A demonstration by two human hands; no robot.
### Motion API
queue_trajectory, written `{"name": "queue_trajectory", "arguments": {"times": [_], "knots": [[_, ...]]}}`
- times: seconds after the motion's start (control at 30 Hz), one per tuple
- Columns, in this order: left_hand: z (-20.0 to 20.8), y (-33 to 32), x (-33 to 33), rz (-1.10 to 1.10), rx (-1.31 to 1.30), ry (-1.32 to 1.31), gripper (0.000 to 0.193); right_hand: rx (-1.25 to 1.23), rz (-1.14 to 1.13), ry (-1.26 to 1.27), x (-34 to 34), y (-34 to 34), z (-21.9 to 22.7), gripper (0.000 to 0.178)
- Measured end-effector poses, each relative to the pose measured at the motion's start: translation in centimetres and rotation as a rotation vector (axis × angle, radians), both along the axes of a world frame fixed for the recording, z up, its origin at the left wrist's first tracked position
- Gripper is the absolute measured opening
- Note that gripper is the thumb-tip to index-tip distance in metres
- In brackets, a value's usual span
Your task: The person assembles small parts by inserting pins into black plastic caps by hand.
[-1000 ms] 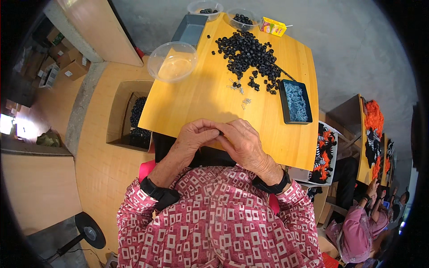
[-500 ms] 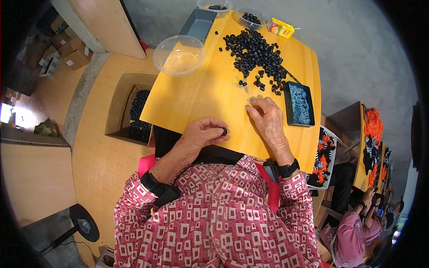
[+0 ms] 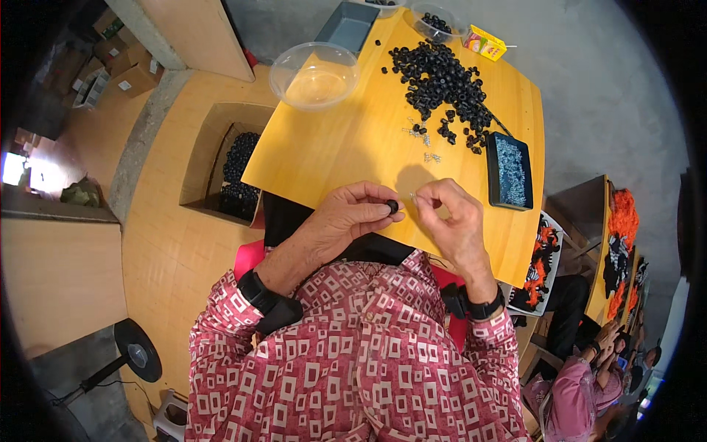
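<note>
My left hand (image 3: 346, 217) pinches a small black round part (image 3: 392, 207) between thumb and fingers, above the near edge of the yellow wooden table (image 3: 353, 140). Right beside it, my right hand (image 3: 448, 214) holds a tiny metal piece (image 3: 413, 197) at its fingertips, pointed toward the black part. A heap of the same black parts (image 3: 442, 77) lies farther up the table. A few small metal pieces (image 3: 423, 144) are scattered between the heap and my hands.
A dark tray of small metal pieces (image 3: 508, 171) sits at the right edge. An empty clear bowl (image 3: 314, 75) stands at the table's left, a grey bin (image 3: 346, 28) and a yellow packet (image 3: 482, 43) at the far end. A box of black parts (image 3: 239, 169) sits below left. Other people work at right.
My right hand reached out toward the scattered metal pieces, then came back close to my left hand with a small metal piece. My left hand stayed near the table edge with the black part.
</note>
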State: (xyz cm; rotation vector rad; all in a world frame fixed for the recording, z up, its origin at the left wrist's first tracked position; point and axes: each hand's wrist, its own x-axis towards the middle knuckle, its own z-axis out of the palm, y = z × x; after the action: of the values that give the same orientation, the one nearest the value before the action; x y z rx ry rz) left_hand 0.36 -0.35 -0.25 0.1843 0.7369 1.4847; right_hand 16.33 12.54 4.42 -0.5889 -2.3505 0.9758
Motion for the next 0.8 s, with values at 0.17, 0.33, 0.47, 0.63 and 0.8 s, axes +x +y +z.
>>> {"name": "queue_trajectory", "arguments": {"times": [0.17, 0.33, 0.47, 0.63, 0.8], "knots": [[0.1, 0.0, 0.2, 0.013, 0.001, -0.041, 0.019, -0.029, 0.038, 0.031, 0.3, -1.5, 1.4, 0.009], [-0.1, -0.2, 0.3, 0.008, 0.013, -0.021, 0.019, -0.037, 0.072, 0.011, 0.0, -2.2, 1.5, 0.010], [-0.2, -0.2, 0.4, 0.006, 0.003, 0.008, 0.018, -0.054, 0.082, 0.008, 0.0, -2.3, 1.3, 0.010], [0.2, -0.3, 0.3, -0.008, -0.007, 0.070, 0.019, -0.060, 0.085, -0.035, 0.0, -2.5, 1.4, 0.010], [0.2, -0.3, 0.4, -0.008, 0.010, 0.108, 0.019, -0.071, 0.089, -0.048, 0.0, -2.5, 1.2, 0.010]]}}
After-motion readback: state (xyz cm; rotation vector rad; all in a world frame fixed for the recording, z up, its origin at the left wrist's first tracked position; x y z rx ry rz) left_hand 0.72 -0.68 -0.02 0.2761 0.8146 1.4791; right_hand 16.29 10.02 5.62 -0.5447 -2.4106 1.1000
